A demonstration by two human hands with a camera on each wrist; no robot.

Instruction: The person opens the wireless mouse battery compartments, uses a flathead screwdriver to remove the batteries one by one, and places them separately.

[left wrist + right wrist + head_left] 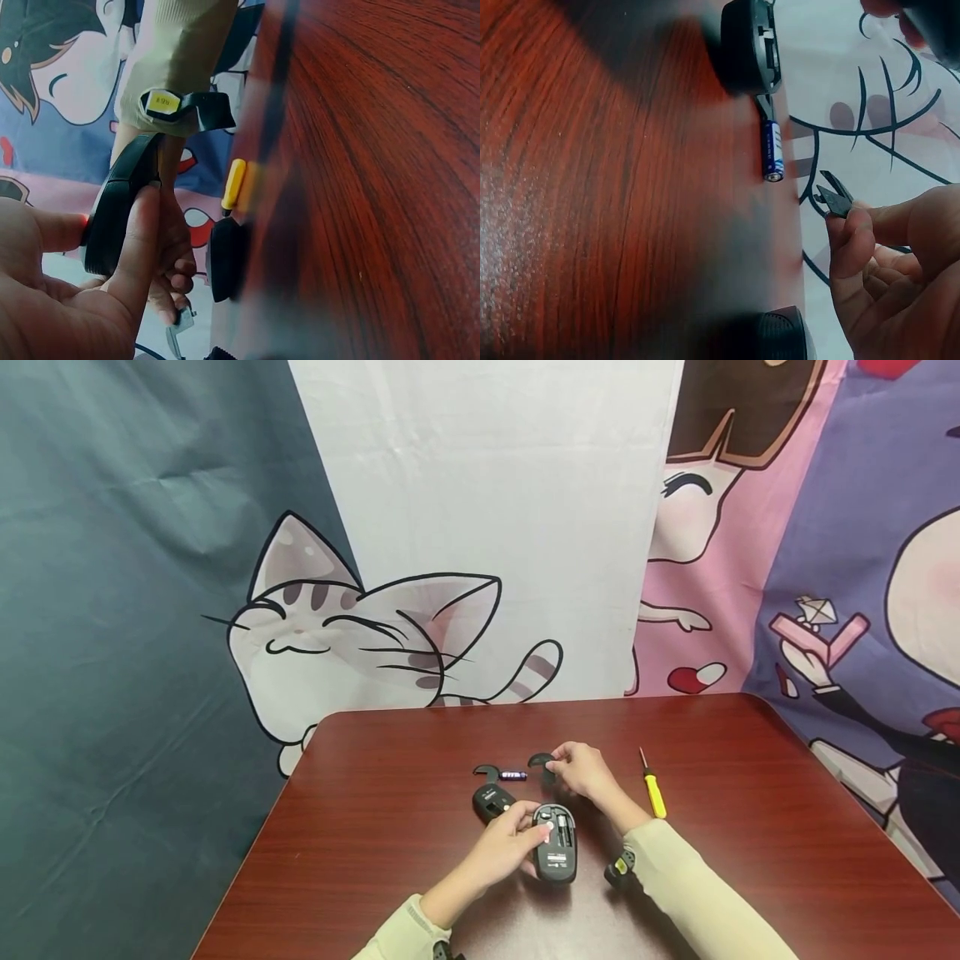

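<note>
My left hand grips a black computer mouse with its underside up and its battery bay uncovered. A red glow shows by the thumb in the left wrist view. My right hand pinches a thin black curved cover between thumb and fingertips, above the table. A second black mouse lies underside up beyond my left hand. Behind it are another curved black cover and a battery, also seen on the tabletop in the right wrist view.
A yellow-handled screwdriver lies on the reddish-brown table, right of my right hand. Below that hand is a black rounded object, partly hidden in the head view. A printed cloth hangs behind the far edge.
</note>
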